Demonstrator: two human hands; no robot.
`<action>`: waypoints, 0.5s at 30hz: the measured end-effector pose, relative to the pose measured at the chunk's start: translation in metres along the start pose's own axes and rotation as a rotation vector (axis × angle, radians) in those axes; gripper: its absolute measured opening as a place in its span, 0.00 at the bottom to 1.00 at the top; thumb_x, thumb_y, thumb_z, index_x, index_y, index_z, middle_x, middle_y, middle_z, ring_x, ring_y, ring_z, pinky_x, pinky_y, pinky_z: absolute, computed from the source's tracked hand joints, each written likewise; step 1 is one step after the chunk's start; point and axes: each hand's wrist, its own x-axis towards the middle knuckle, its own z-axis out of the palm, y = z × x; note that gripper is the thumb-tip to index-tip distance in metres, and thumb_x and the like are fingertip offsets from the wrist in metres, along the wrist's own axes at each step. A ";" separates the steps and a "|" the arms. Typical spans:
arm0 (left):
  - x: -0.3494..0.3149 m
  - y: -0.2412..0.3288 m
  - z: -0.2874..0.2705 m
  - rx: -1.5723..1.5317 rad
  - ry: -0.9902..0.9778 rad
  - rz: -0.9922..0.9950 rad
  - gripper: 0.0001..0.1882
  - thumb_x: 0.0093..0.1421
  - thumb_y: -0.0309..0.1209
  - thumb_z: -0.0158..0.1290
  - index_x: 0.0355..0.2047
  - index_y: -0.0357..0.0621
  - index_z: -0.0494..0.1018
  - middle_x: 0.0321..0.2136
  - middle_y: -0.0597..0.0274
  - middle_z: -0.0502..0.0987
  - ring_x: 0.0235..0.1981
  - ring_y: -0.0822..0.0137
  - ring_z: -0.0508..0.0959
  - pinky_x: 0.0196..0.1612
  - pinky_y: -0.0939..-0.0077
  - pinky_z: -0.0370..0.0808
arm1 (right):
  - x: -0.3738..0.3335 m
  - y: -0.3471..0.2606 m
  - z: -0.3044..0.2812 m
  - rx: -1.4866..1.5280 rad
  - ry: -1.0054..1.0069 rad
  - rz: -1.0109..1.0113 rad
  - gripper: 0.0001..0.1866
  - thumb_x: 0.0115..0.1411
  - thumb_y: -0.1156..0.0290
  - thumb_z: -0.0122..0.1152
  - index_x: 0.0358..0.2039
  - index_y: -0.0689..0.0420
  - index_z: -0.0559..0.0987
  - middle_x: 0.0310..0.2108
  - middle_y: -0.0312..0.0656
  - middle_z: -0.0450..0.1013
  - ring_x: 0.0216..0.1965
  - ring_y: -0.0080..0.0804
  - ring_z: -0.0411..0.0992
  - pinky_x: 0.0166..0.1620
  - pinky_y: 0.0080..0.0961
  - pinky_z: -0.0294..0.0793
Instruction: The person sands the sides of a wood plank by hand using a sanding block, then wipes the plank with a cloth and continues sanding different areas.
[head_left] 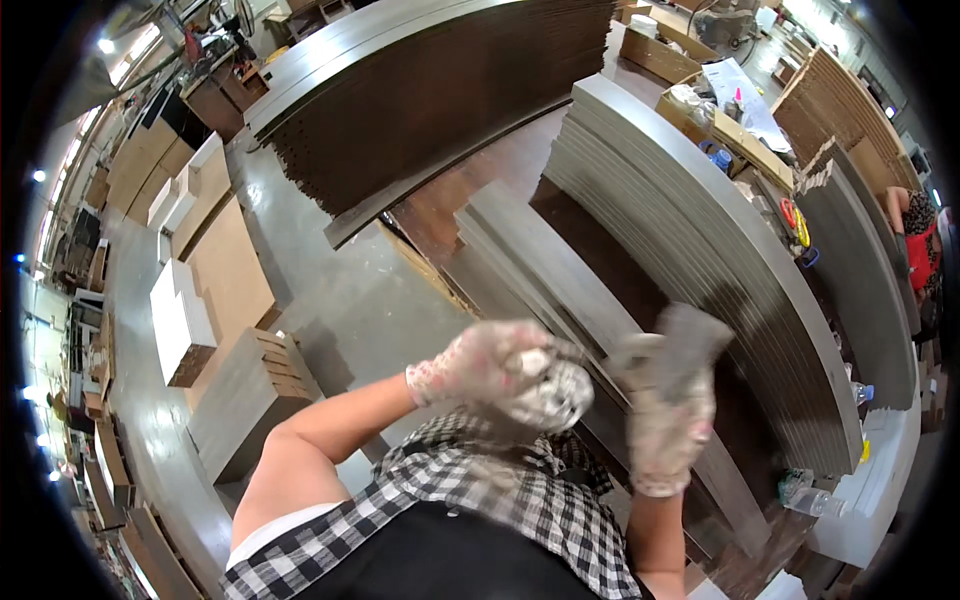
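Observation:
In a white work glove with pinkish stains, my left hand is closed around a crumpled white wad with dark marks, perhaps a rag; motion blurs it. My right hand, gloved the same way, grips a flat grey block that is smeared by movement, so its exact kind does not show. Both hands are raised in front of my chest, apart from each other. Below and beyond them lie long grey boards on a brown surface. To the right of my right hand rises a curved-looking stack of grey boards.
A large dark-brown stack of panels stands at the far side. Cartons and white blocks rest on the floor to the left. Clear plastic bottles lie at the lower right. Another person is at the right edge.

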 end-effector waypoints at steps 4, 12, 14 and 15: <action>0.072 0.048 0.017 0.366 0.221 0.126 0.21 0.56 0.27 0.62 0.52 0.50 0.79 0.49 0.54 0.80 0.49 0.56 0.82 0.50 0.63 0.82 | -0.013 0.005 -0.085 -0.354 0.482 -0.389 0.36 0.70 0.50 0.49 0.68 0.63 0.58 0.57 0.58 0.70 0.57 0.50 0.71 0.62 0.44 0.68; 0.122 -0.022 0.010 0.611 0.154 0.138 0.29 0.47 0.25 0.58 0.52 0.58 0.79 0.53 0.65 0.80 0.60 0.59 0.75 0.63 0.61 0.69 | 0.002 0.048 -0.103 -0.467 0.564 -0.401 0.32 0.69 0.63 0.49 0.70 0.61 0.58 0.56 0.52 0.72 0.54 0.41 0.74 0.58 0.37 0.71; 0.126 -0.044 -0.020 0.733 0.169 0.218 0.25 0.53 0.23 0.52 0.50 0.63 0.80 0.54 0.73 0.80 0.59 0.68 0.75 0.60 0.63 0.69 | -0.007 0.039 -0.103 -0.490 0.612 -0.381 0.32 0.70 0.62 0.50 0.70 0.61 0.58 0.55 0.52 0.72 0.53 0.41 0.74 0.57 0.36 0.72; 0.126 -0.062 -0.042 0.774 0.244 0.218 0.23 0.55 0.23 0.50 0.50 0.59 0.80 0.54 0.71 0.80 0.59 0.69 0.75 0.59 0.62 0.69 | -0.006 0.036 -0.100 -0.486 0.625 -0.343 0.32 0.70 0.61 0.51 0.69 0.61 0.58 0.55 0.52 0.73 0.52 0.41 0.75 0.56 0.35 0.73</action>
